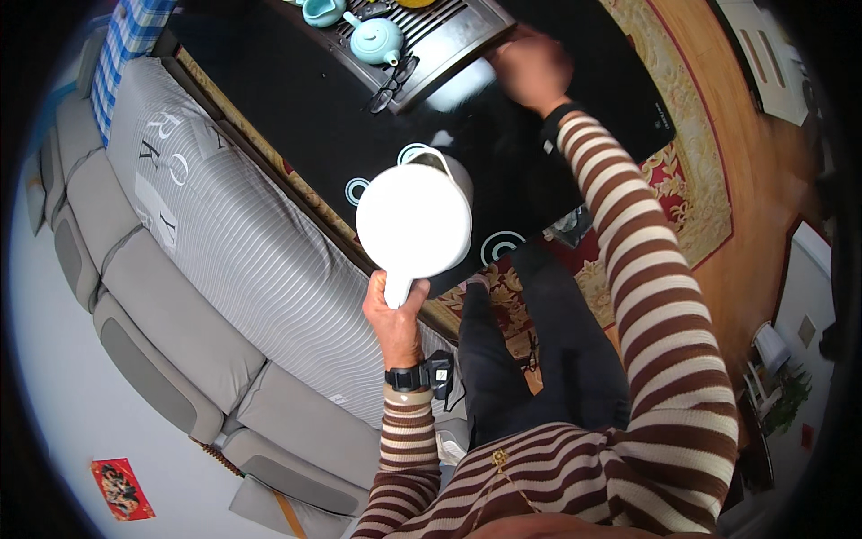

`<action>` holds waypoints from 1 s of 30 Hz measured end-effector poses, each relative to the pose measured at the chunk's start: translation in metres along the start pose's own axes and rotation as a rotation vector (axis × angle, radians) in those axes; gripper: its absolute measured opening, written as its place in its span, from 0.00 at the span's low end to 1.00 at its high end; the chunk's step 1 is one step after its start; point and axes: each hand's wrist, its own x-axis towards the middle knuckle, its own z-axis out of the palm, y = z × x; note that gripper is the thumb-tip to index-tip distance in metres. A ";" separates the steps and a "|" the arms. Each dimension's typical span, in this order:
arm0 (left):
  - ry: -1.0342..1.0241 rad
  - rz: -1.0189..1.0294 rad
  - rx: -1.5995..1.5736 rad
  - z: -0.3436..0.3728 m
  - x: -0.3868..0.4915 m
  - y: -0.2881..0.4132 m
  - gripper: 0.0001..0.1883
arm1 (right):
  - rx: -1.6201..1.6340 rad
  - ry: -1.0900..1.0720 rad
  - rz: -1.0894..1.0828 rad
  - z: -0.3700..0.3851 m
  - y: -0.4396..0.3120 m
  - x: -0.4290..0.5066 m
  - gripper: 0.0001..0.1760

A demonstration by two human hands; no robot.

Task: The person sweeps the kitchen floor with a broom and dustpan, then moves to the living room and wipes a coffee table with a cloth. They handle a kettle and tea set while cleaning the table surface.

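Note:
My left hand [397, 330] grips the handle of a white kettle [414, 222], raised over the near part of a glossy black table [269, 74]. The kettle's spout points away from me. Stretched far forward, my right hand [535, 67] is at the right edge of a dark slatted tea tray [465, 37]. It is blurred and its fingertips are hidden, so I cannot tell whether it holds anything. On the tray stand a pale blue teapot [377, 42] and a matching small pitcher [322, 10]. Black-framed eyeglasses [394, 84] lie at the tray's near left corner.
A grey sofa [182, 323] with a striped cover [256, 222] runs along my left. Beneath the table lies a red and gold patterned rug [700, 175] on a wooden floor [741, 249]. My legs [566, 337] are close to the table's near edge.

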 end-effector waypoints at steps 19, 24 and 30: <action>0.035 -0.053 -0.208 0.038 0.007 0.038 0.14 | -0.079 -0.420 -0.551 0.009 -0.088 -0.132 0.28; -0.021 0.009 -0.136 0.053 0.027 0.054 0.14 | -0.012 -0.330 -0.492 -0.018 -0.038 -0.141 0.25; -0.132 0.057 -0.040 0.096 0.066 0.048 0.16 | -0.184 -0.069 0.272 -0.052 0.087 -0.111 0.41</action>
